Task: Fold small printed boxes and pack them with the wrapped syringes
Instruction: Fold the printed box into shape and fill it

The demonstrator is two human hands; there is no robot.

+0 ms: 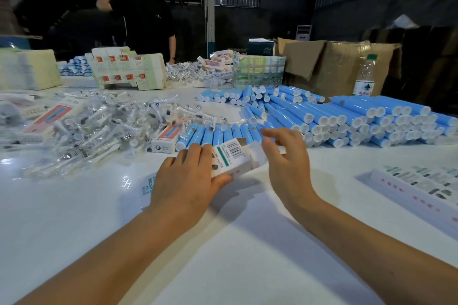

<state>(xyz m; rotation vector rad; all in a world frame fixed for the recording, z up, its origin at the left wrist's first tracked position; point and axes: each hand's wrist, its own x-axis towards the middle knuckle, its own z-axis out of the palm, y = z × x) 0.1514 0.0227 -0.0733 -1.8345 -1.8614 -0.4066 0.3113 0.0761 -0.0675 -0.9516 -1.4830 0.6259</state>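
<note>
The left hand [184,176] has its grip closed around a small printed box [233,160], fingers over the top and thumb beneath, holding it just above the white table [223,242]. The box's far end is open, barcode side up. The right hand [287,163] hovers at that open end with a loose, wide grip, fingers spread and holding nothing. Just beyond lies a row of blue tubes [322,116], with a larger heap to the right. A pile of wrapped syringes [104,121] spreads to the left. A flat box blank [148,187] lies under the left wrist.
</note>
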